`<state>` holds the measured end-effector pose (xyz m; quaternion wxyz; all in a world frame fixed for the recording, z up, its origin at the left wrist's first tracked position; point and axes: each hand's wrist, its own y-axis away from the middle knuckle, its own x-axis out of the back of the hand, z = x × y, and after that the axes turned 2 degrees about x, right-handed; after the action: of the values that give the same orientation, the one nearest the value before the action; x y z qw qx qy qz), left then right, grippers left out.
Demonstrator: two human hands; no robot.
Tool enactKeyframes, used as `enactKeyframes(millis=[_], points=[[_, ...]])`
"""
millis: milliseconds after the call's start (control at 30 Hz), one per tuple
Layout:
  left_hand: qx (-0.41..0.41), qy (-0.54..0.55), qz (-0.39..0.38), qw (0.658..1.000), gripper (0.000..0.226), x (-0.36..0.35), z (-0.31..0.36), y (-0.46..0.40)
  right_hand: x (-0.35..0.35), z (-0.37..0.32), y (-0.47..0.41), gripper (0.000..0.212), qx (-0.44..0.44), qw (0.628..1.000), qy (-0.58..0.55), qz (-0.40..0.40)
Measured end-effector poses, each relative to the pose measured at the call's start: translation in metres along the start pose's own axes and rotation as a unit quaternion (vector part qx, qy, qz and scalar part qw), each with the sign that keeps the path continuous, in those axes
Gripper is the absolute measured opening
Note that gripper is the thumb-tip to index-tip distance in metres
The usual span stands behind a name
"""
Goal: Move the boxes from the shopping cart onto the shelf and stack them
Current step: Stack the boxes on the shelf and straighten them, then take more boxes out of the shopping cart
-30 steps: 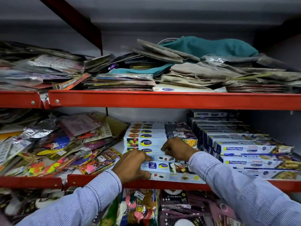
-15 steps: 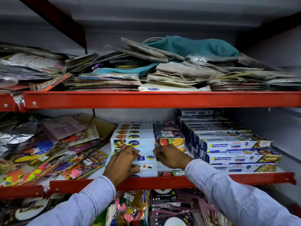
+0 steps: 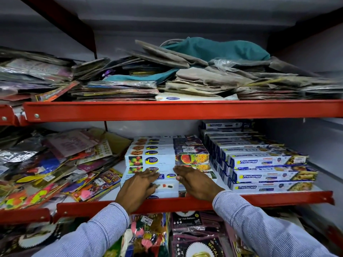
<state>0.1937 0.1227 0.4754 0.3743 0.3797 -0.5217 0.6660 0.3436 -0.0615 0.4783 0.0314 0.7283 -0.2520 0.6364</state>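
Flattened since: hands (image 3: 137, 188) on white boxes (image 3: 167, 182)

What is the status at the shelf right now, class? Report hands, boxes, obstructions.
Left hand and right hand flat, open, on front Healthy Wrapp boxes. Boxes stacked on middle shelf. Freshwrapp stack right, packets left; nothing blocking.

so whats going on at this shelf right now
A person in a striped shirt is stocking the middle shelf. Both hands lie flat and open on the front boxes of the white wrap box stack, the left hand on its left half and the right hand on its right half, apparently pressing them into line. A taller stack of blue boxes sits just to the right, and loose packets fill the left side. No shopping cart is in view.
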Motion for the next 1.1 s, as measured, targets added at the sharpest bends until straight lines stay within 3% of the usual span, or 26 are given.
enactKeyframes(millis=[233,367,467,633,800,1100], points=[[-0.002,-0.008,-0.002,1.000,0.046,-0.002,0.000,0.000,0.002,0.003,-0.003,0.051,-0.003,1.000,-0.001,-0.031],[-0.016,-0.103,-0.017,0.994,0.049,-0.014,-0.003,0.003,0.003,0.000,0.001,0.050,-0.004,0.999,0.016,-0.032],[-0.006,-0.144,0.003,0.990,0.063,-0.016,0.004,0.019,0.002,-0.011,0.013,0.053,-0.006,0.997,0.079,-0.004],[-0.046,-0.144,0.022,0.988,0.075,-0.016,0.030,0.078,-0.013,-0.048,0.070,0.060,-0.038,0.992,0.075,0.090],[-0.036,-0.127,-0.048,0.990,0.077,-0.043,0.039,0.155,-0.059,-0.066,0.145,0.063,-0.079,0.991,0.081,0.071],[0.043,-0.071,-0.243,0.966,0.076,-0.142,0.038,0.294,-0.198,-0.075,0.265,0.062,-0.141,0.986,-0.025,-0.088]])
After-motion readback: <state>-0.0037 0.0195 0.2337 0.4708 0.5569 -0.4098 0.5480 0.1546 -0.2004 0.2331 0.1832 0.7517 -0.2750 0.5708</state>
